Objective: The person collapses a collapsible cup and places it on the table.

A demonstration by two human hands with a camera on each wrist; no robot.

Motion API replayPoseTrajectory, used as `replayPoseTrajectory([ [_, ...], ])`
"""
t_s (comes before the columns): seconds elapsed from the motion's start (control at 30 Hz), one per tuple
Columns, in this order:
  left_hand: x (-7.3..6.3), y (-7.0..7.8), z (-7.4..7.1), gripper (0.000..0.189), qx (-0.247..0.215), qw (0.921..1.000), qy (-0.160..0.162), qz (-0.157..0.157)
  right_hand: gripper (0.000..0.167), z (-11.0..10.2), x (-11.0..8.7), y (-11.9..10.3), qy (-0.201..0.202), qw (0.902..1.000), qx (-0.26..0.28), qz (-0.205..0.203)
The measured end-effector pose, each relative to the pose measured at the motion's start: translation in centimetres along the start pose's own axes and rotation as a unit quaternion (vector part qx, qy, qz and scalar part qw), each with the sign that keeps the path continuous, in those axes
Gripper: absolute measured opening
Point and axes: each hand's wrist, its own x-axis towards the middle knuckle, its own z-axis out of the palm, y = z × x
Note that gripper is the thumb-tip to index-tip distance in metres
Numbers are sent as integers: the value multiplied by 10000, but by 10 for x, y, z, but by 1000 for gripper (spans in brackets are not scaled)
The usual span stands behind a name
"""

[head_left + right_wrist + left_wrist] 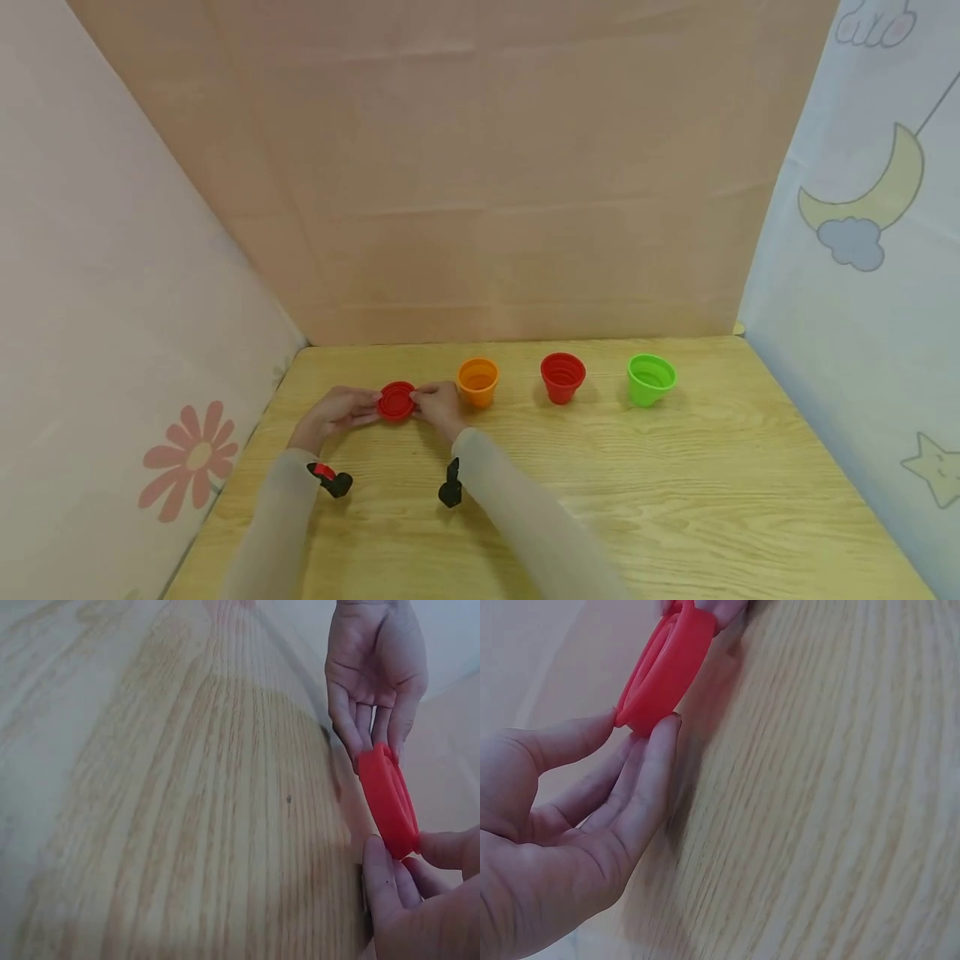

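Note:
A red collapsible cup [396,402], folded flat into a ringed disc, is held between both hands at the left of the table. My left hand [340,414] pinches its left edge, thumb on the rim and fingers beneath, as the left wrist view shows on the red disc [671,667]. On the opposite edge my right hand [441,407] pinches it the same way; in the right wrist view the folded cup [388,801] spans the two hands, its face tilted. Close beside the right hand stands an orange cup [478,382], unfolded and upright.
Farther right along the back of the wooden table [675,500] stand an unfolded red cup [562,377] and an unfolded green cup [651,380]. A beige cloth wall [510,208] rises behind the table, with pale printed walls on both sides.

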Motion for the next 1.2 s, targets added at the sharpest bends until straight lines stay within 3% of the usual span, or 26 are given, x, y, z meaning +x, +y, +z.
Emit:
replayPoseTrajectory([
  [0.27,3,1,6,47,246,9990,356,-66,10,3,3,0,509,9923,-1092,-299],
  [0.47,6,0,12,44,597,9957,689,-146,9,4,4,-3,793,9782,-1877,-400],
  [0.63,7,4,17,40,916,9919,880,-59,9,5,7,-2,910,9651,-2335,-759],
  [0.8,7,7,21,33,1479,9821,1164,81,9,7,11,1,923,9604,-2412,-1049],
  [1.0,7,3,25,28,2292,9593,1627,271,8,5,10,3,876,9612,-2393,-1061],
  [1.2,1,2,28,33,2462,9528,1762,235,7,7,-2,-3,854,9641,-2348,-904],
])
